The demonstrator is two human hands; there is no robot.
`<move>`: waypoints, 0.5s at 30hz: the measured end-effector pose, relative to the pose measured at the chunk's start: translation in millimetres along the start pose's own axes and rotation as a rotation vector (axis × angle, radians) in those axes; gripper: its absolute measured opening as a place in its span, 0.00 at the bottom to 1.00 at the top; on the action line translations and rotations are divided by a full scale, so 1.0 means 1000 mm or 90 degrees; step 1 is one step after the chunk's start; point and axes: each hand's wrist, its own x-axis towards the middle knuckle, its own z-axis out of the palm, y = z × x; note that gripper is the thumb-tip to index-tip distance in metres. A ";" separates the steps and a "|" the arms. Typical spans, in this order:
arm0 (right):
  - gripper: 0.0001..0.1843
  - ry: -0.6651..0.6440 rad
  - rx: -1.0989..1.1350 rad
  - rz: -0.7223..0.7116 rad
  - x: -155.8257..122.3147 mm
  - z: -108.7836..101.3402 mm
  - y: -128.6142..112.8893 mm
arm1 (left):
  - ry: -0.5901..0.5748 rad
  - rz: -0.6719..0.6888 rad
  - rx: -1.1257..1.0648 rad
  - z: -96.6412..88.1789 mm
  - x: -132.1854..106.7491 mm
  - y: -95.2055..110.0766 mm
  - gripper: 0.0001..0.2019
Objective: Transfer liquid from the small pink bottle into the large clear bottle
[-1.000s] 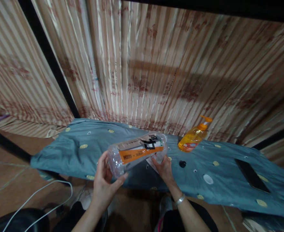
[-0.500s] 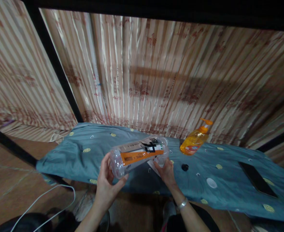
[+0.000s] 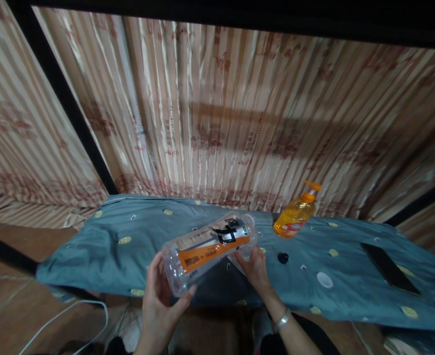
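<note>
A clear plastic bottle (image 3: pixel 210 249) with an orange, white and black label lies tilted across both my hands, above the cloth-covered surface. My left hand (image 3: pixel 163 291) grips its left end, with the thumb along the underside. Around the lower side of the right end my right hand (image 3: pixel 252 266) closes its fingers; a silvery bracelet is on that wrist. A pale flat piece (image 3: pixel 236 262) shows beside my right fingers, mostly hidden. To the right, a small black cap-like object (image 3: pixel 283 258) and a round white disc (image 3: pixel 324 280) rest on the cloth.
An orange pump bottle (image 3: pixel 294 217) stands behind on the blue-green patterned cloth (image 3: pixel 106 246). A dark phone-like slab (image 3: pixel 389 268) lies far right. Black frame bars (image 3: pixel 65 98) rise before a striped curtain (image 3: pixel 210 98). A white cable (image 3: pixel 69 308) hangs at lower left.
The clear bottle's left end has dipped lower and nearer to me, my left hand moving down with it. Both hands keep their grip. The view has shifted slightly.
</note>
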 end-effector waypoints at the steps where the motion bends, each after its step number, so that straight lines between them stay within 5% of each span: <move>1: 0.13 0.004 -0.002 0.005 0.000 0.000 0.000 | 0.001 0.000 0.000 -0.001 0.000 0.000 0.43; 15: 0.12 -0.005 -0.026 0.014 -0.002 0.000 -0.005 | 0.051 -0.060 0.012 0.006 -0.002 0.011 0.47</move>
